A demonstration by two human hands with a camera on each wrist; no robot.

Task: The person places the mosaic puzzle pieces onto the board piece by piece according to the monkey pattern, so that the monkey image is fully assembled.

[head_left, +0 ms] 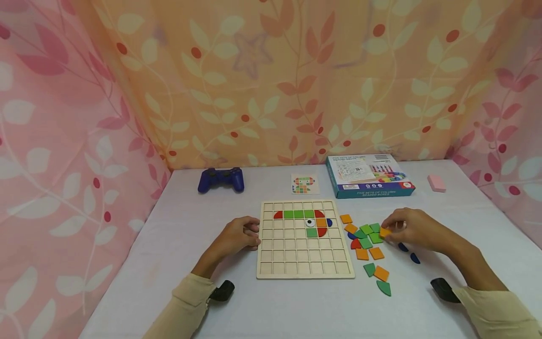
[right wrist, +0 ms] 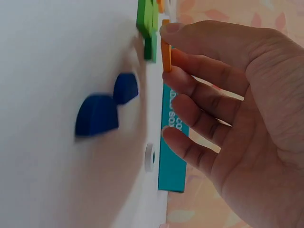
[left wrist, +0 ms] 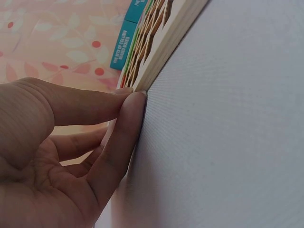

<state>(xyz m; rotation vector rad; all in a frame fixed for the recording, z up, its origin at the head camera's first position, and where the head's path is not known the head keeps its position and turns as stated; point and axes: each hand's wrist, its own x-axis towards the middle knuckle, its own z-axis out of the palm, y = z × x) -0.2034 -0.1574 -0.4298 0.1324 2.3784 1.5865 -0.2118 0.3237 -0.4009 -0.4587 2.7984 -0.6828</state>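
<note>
Orange tile (head_left: 385,232): located between thumb and fingertips of the right hand (head_left: 417,230), which pinches it beside the loose pile (head_left: 375,238), right of the board (head_left: 288,263). The tile appears raised from the table (head_left: 228,313), though the wrist view is edge-on. Left hand (head_left: 237,235): thumb and finger pinch the board's left edge. Box (head_left: 372,193), behind the pile: front label reads "FIVE SETS OF COLUMN BEADED BOXES"; smaller print is illegible. Card (head_left: 305,184), behind the board: fine detail unclear. Sleeves (head_left: 182,301): cut off at the frame edge

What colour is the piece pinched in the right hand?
The piece is orange, showing best in the right wrist view.
</note>
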